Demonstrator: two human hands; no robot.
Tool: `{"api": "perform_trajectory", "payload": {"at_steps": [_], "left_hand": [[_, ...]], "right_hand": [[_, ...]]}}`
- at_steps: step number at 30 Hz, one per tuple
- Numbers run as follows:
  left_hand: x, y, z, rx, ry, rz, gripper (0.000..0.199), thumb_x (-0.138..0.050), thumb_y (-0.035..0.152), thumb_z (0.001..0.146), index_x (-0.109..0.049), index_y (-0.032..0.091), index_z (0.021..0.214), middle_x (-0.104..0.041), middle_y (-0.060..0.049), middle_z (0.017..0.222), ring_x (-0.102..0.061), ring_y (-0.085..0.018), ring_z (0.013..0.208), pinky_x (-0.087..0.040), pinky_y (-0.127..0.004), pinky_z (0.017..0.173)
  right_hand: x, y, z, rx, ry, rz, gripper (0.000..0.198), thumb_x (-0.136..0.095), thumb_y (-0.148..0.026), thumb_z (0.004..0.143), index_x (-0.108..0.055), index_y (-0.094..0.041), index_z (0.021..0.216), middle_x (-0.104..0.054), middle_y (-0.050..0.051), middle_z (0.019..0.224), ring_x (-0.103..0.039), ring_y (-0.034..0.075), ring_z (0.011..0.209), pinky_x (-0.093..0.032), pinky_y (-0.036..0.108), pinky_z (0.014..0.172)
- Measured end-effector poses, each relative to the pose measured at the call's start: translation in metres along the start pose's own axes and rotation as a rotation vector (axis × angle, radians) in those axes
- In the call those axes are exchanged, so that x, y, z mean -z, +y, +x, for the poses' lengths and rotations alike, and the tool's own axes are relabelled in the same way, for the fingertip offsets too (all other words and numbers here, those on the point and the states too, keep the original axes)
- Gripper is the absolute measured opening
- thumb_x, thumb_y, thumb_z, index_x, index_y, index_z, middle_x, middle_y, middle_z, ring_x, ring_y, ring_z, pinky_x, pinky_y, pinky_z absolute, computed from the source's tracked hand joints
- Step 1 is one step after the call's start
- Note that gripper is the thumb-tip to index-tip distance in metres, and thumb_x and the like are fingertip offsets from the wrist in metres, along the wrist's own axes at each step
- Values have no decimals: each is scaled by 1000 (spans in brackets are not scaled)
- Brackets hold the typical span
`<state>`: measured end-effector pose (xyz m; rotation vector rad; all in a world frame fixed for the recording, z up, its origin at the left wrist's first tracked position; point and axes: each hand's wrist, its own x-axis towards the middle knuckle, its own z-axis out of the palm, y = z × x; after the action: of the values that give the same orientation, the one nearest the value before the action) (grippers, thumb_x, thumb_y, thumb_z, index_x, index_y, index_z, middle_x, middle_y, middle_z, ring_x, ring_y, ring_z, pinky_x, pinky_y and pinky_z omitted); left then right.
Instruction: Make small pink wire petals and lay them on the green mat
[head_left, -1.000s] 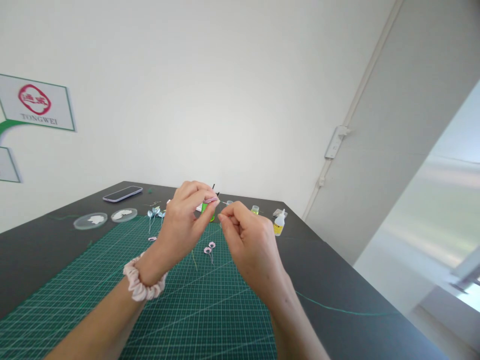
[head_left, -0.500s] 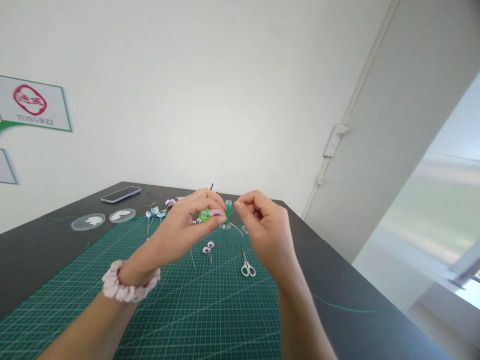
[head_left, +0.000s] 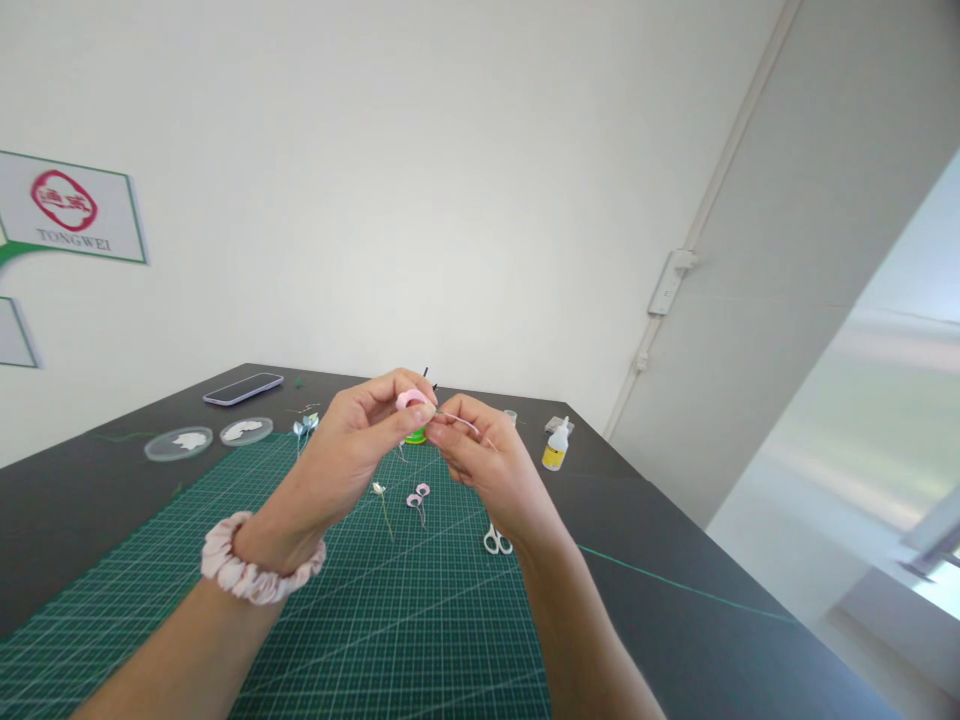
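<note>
Green mat (head_left: 375,640) spreads wide beneath my forearms (head_left: 206,640), right edge behind one. Scissors (head_left: 492,541) peek out beside my right wrist (head_left: 538,548), pink flowers (head_left: 423,490) left of them. Over the mat, my left hand (head_left: 349,440) pinches a pink petal (head_left: 409,398), my right hand (head_left: 491,460) its thin stem (head_left: 463,421). Black table (head_left: 675,560) leaves room before the glue bottle (head_left: 556,448), far edge at the wall (head_left: 480,200).

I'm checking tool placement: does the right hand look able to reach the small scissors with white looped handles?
Likely yes, if it draws back: the small scissors lie with handles uncovered on the green gridded mat. The right hand, though, seems busy pinching a thin pale strand, probably to be released first.
</note>
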<state>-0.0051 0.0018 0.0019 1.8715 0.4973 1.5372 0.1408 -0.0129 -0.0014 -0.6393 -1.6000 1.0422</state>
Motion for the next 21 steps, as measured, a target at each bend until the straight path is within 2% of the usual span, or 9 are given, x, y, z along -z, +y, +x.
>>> {"api": "perform_trajectory", "payload": {"at_steps": [5,10,15,21], "left_hand": [[-2,3,0,-147,196,324,13,-54,19,85,-54,20,72,-56,-1,79,-52,-14,75,-45,-31,73],[-2,0,0,-293,260,544,14,-52,13,86,-52,20,73,-58,-1,82,-55,-14,80,-46,-30,76],[1,-3,0,-405,234,698,15,-52,11,88,-54,18,75,-60,-1,83,-57,-14,83,-45,-29,77],[1,0,0,-392,156,694,16,-53,10,89,-54,17,75,-62,-1,83,-56,-14,83,-44,-28,77]], "right_hand": [[-12,0,-2,8,-47,-4,22,-61,-29,80,-46,-21,66,-32,-11,50,-23,7,45,-18,22,42],[-18,0,-7,80,13,-166,19,-54,-22,83,-46,-20,66,-33,-10,50,-26,7,45,-20,23,44],[-18,-1,-14,236,144,-523,19,-51,-18,87,-47,-20,69,-38,-8,53,-32,8,48,-22,24,47],[-6,-9,-17,333,238,-632,17,-49,-17,90,-50,-19,74,-39,-9,53,-33,7,45,-25,23,45]]}}
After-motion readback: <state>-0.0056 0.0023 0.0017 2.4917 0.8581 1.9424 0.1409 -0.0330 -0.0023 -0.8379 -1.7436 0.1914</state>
